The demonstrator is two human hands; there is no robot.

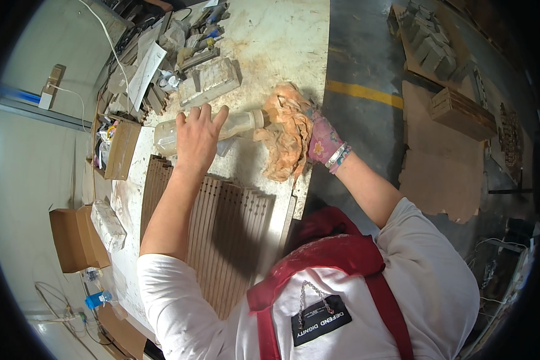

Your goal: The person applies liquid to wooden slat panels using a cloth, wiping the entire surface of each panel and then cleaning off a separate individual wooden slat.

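My bare left hand is wrapped over a clear plastic bottle lying on its side. The bottle's neck points right, up against a crumpled orange rag. My right hand, in a pink flowered glove, grips that rag by its right side at the table's edge; its fingertips are partly hidden by the cloth. Just below both hands, a row of long brown grooved strips lies side by side on the pale worktable. My left forearm crosses over part of them.
A pale block and a heap of tools and papers lie beyond my left hand. Cardboard boxes stand at the left. Past the table's right edge are the floor, a wooden box and stacked grey blocks.
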